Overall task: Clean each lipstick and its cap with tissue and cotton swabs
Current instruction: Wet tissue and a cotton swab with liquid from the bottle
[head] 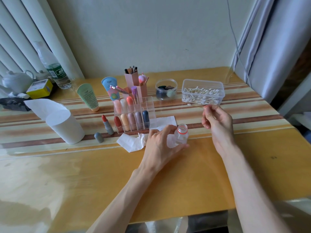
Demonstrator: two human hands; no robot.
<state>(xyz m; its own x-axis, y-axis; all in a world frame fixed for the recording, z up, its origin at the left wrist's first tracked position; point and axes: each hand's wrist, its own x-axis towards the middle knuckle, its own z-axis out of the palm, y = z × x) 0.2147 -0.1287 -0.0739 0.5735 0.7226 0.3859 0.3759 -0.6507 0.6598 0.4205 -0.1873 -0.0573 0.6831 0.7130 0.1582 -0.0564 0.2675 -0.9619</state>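
Note:
My left hand (159, 145) grips a small clear bottle (180, 136) with a red neck ring and no cap, standing on the table. My right hand (217, 121) pinches a thin cotton swab (196, 105) just in front of the clear swab box (202, 94). An uncapped red lipstick (106, 124) in a grey case stands left of the clear organizer (134, 115), which holds several capped lipsticks. Its grey cap (99, 137) stands nearby. A crumpled tissue (133, 142) lies beside my left hand.
A tissue roll (65, 126) stands at left. Two cream tubes (88, 97), pink brush holders (136, 84) and a round jar (166, 89) are behind the organizer. A water bottle (53, 68), teapot (16, 81) and yellow box (40, 89) sit far left. A curtain hangs at right.

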